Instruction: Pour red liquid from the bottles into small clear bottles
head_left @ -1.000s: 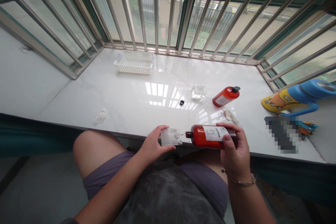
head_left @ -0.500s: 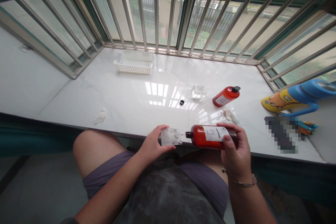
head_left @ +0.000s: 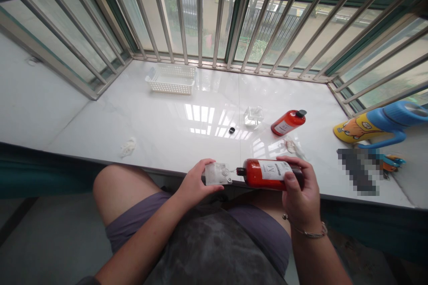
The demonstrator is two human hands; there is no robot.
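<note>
My right hand (head_left: 297,193) grips an orange-red bottle (head_left: 267,173) with a white label, held on its side with its open neck pointing left. My left hand (head_left: 195,182) holds a small clear container (head_left: 218,173) with its spout facing the bottle's neck; the two mouths almost touch. Both are held just over the front edge of the white sill (head_left: 167,124). A small black cap (head_left: 231,130) lies on the sill farther back.
A second orange-red bottle (head_left: 287,122) lies on its side at the back right, beside a clear glass container (head_left: 253,116). A white basket (head_left: 171,79) stands near the window bars. A crumpled tissue (head_left: 127,147) lies left; a blue and yellow jug (head_left: 381,125) at far right.
</note>
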